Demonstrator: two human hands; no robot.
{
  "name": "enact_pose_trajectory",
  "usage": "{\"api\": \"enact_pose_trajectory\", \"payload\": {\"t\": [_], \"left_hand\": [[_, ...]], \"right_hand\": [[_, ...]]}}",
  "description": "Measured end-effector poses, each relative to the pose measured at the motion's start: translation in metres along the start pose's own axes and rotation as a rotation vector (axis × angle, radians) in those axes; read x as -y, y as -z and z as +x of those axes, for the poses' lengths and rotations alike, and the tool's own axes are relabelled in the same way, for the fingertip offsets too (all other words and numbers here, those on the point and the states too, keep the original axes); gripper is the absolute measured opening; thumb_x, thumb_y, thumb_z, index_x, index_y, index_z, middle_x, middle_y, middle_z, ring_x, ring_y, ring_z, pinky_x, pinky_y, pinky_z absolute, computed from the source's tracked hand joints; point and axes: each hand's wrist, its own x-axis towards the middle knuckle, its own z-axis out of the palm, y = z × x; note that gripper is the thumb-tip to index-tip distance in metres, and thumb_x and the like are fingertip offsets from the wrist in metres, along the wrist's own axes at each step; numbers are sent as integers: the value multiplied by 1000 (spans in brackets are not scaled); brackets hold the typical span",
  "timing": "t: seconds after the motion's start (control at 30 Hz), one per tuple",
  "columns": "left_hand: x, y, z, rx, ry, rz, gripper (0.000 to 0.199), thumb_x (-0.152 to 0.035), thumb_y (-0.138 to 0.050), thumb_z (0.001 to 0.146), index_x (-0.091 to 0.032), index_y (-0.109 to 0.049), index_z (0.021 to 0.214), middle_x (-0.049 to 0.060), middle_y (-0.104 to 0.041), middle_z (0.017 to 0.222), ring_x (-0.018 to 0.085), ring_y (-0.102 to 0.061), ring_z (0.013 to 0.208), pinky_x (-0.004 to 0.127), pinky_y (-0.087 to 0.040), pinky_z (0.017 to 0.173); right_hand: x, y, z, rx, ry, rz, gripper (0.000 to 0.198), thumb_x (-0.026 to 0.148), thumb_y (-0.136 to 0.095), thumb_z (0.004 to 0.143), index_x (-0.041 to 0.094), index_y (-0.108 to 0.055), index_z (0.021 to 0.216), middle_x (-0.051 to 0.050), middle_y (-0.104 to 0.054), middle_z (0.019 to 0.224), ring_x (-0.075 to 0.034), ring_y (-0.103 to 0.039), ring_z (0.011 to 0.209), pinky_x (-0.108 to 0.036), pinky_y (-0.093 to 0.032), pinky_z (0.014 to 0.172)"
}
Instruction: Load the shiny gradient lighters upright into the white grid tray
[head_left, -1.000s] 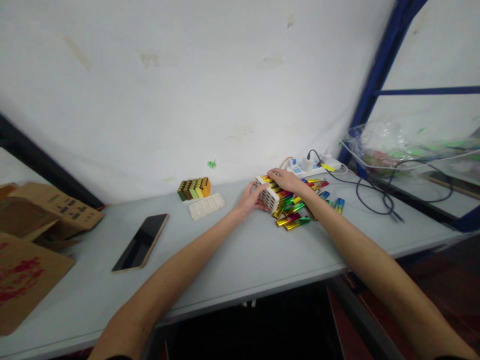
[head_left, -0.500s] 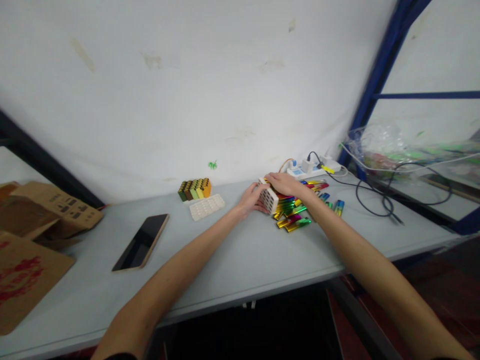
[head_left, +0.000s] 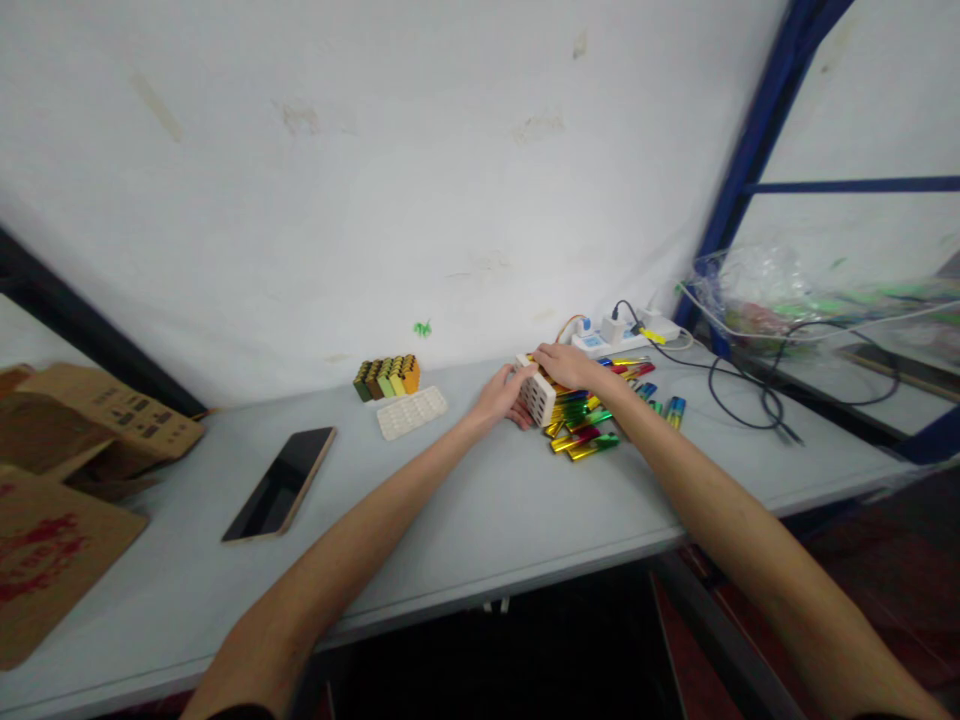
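Note:
A white tray with rows of holes (head_left: 536,396) stands on its edge at the middle right of the table. My left hand (head_left: 497,396) is closed around its left side. Behind the tray, my right hand (head_left: 564,366) bends over shiny coloured cases shaped like lighter shells, its fingertips by the tray's top edge; its grip is partly hidden. More shiny cases (head_left: 592,448) in gold, green, red and blue lie loosely below and beside the right forearm. Left of my hands, a second white tray (head_left: 412,412) lies flat in front of a block of upright yellow, green and brown pieces with black tops (head_left: 388,376).
A phone (head_left: 280,484) lies left on the table (head_left: 457,540), with cardboard boxes (head_left: 67,545) beyond it. A power strip (head_left: 611,340) with plugs sits against the wall; black cables (head_left: 739,410) trail to the right. A blue metal frame (head_left: 739,205) rises at the right.
Both hands keep nearly the same place at the holed tray. The whole view has shifted slightly; nothing is visibly taken or let go.

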Motion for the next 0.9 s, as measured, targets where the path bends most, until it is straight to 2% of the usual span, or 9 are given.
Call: {"api": "enact_pose_trajectory", "payload": {"t": [0.23, 0.67, 0.9], "left_hand": [[1, 2, -3, 21, -10, 9, 59, -72, -59, 84, -22, -50, 114, 2, -64, 59, 23, -68, 50, 28, -55, 44], [-1, 1, -4, 12, 0, 15, 55, -69, -58, 85, -22, -49, 112, 2, -64, 58, 23, -68, 50, 28, -55, 44], [-4, -1, -7, -29, 6, 54, 46, -62, -54, 90, -21, -47, 111, 1, -62, 57, 22, -66, 48, 28, -54, 44]], "right_hand": [[-15, 3, -1, -14, -35, 28, 41, 28, -33, 108, 15, -71, 117, -16, -71, 129, -27, -66, 114, -30, -44, 95], [-27, 5, -4, -40, -82, 81, 42, 27, -34, 106, 13, -74, 106, -17, -73, 123, -26, -67, 108, -27, -43, 90], [-49, -10, 2, -60, -131, 136, 44, 26, -32, 105, 8, -72, 110, -20, -73, 121, -27, -67, 107, -29, -44, 90]]}}
